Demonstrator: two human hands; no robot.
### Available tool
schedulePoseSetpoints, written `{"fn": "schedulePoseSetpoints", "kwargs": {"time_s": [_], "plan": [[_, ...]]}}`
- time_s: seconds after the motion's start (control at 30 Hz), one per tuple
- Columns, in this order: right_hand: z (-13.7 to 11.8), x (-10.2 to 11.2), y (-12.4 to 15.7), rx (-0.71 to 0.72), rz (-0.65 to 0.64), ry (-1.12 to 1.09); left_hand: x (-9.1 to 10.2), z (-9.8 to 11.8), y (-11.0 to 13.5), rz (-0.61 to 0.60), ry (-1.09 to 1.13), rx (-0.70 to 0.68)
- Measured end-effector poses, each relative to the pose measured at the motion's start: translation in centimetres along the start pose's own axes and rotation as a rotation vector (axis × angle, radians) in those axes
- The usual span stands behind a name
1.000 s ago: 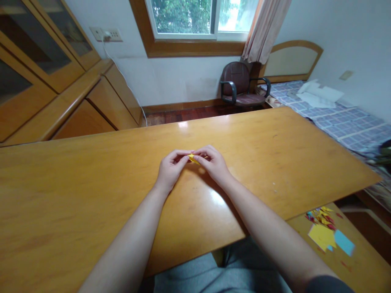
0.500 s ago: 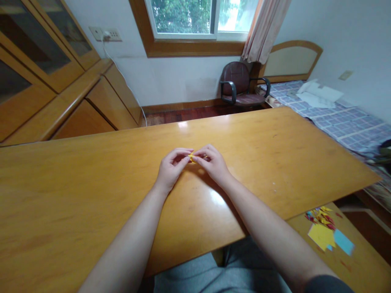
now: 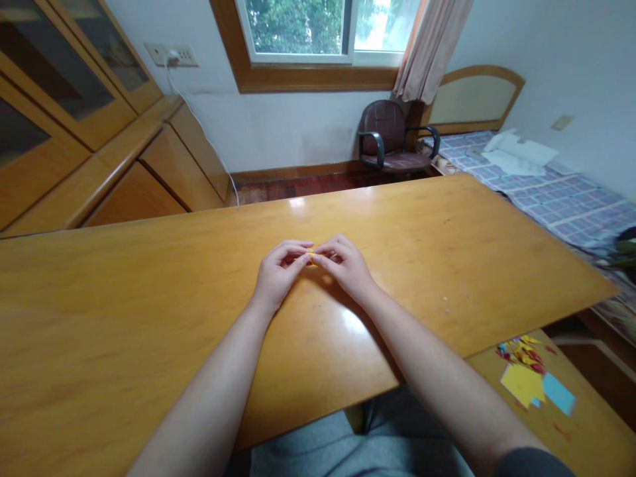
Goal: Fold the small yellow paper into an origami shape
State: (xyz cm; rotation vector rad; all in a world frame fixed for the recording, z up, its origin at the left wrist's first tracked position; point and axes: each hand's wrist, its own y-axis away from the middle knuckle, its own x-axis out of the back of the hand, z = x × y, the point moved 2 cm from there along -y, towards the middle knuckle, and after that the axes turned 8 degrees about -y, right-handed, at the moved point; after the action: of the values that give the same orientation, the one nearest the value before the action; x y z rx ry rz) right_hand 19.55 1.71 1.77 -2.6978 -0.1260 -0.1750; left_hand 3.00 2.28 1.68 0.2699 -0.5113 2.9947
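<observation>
Between my fingertips is a small piece of folded yellow paper point(image 3: 315, 259), mostly covered by the fingers. My left hand point(image 3: 281, 270) pinches it from the left with thumb and index finger. From the right, my right hand point(image 3: 345, 266) pinches the same paper, its thumb close to the left thumb. Both hands are closed and held just over the wooden table point(image 3: 149, 298). The exact shape of the folded paper cannot be made out.
On a lower wooden surface point(image 3: 586, 437) at the right lie yellow paper sheets point(image 3: 524, 384), a blue paper sheet point(image 3: 559, 393) and a pile of small folded coloured papers point(image 3: 524, 351). A brown armchair point(image 3: 385, 132) stands beyond the table, beside a bed point(image 3: 561, 199).
The fingertips have shifted very slightly around the yellow paper, and a little less of it shows between them. Arms and surroundings stay the same.
</observation>
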Motion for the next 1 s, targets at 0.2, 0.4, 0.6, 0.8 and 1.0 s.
{"fn": "schedulePoseSetpoints", "kwargs": {"time_s": [0.2, 0.4, 0.6, 0.8, 1.0], "plan": [[-0.06, 0.05, -0.02, 0.011, 0.007, 0.008, 0.02, -0.03, -0.03, 0.004, -0.016, -0.003], [-0.05, 0.02, -0.02, 0.025, 0.019, 0.009, 0.05, -0.04, -0.02, -0.012, -0.016, 0.0], [0.34, -0.01, 0.07, 0.012, 0.028, 0.018, 0.16, -0.09, 0.13, -0.028, 0.054, 0.006], [0.24, -0.04, 0.04, 0.009, 0.031, -0.003, 0.02, 0.12, 0.05, -0.008, 0.012, -0.027], [0.17, -0.03, 0.04, 0.004, 0.017, 0.009, 0.08, 0.01, -0.02, 0.0, -0.02, -0.023]]}}
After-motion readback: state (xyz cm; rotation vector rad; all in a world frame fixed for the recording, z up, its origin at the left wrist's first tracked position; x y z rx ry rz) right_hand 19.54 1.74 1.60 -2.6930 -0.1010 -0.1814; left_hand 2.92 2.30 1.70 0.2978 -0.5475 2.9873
